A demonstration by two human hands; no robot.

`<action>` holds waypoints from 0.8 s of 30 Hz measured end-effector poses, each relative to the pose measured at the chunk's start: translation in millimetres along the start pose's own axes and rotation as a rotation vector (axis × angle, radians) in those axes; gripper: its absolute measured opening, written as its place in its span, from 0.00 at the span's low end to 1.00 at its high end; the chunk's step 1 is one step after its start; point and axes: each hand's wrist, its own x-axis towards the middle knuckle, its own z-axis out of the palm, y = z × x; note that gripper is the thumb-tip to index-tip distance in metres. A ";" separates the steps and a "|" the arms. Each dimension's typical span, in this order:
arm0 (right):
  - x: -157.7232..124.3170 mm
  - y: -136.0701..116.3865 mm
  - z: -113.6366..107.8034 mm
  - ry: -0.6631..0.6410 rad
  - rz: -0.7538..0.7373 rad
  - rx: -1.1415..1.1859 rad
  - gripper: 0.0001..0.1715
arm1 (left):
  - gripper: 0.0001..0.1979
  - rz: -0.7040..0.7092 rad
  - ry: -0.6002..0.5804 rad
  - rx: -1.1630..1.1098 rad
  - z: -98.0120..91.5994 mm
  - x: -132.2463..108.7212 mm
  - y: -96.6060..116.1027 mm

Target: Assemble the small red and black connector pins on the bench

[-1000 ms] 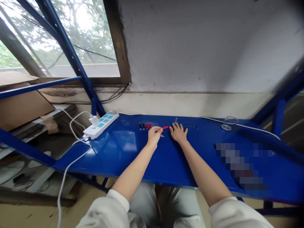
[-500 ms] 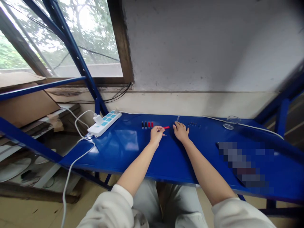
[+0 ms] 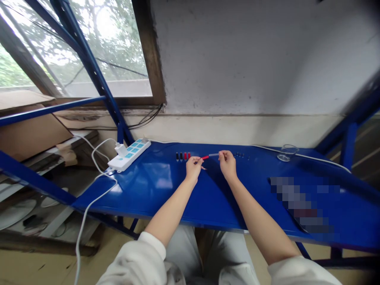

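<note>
My left hand (image 3: 193,166) is closed in a pinch on a small red-tipped piece (image 3: 204,157) just above the blue table (image 3: 166,186). Close to its right, my right hand (image 3: 228,163) is closed on a thin clear tube (image 3: 213,154) that points left at the red tip. The tube's end and the red tip almost meet between the hands. A short row of black and red small pieces (image 3: 183,156) stands on the table just left of my left hand. Several tiny dark pieces (image 3: 241,155) lie right of my right hand.
A white power strip (image 3: 129,154) with a white cable (image 3: 89,202) lies at the table's back left. A clear glass dish (image 3: 285,152) sits at the back right beside a thin white wire. Blue rack posts rise on both sides. A blurred patch covers the right of the table.
My right hand has gone from lying flat on the table to a pinch on the clear tube, lifted and turned level toward the red piece. My left hand has barely moved.
</note>
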 end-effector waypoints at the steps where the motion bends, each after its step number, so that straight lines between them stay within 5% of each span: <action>1: 0.2 -0.1 -0.3 -0.003 0.001 0.010 0.17 | 0.03 -0.001 -0.002 -0.002 -0.1 -0.2 0.4; 24: 5.1 18.0 5.4 -0.100 0.102 0.263 0.16 | 0.03 -0.025 -0.046 -0.034 -1.6 -0.2 3.3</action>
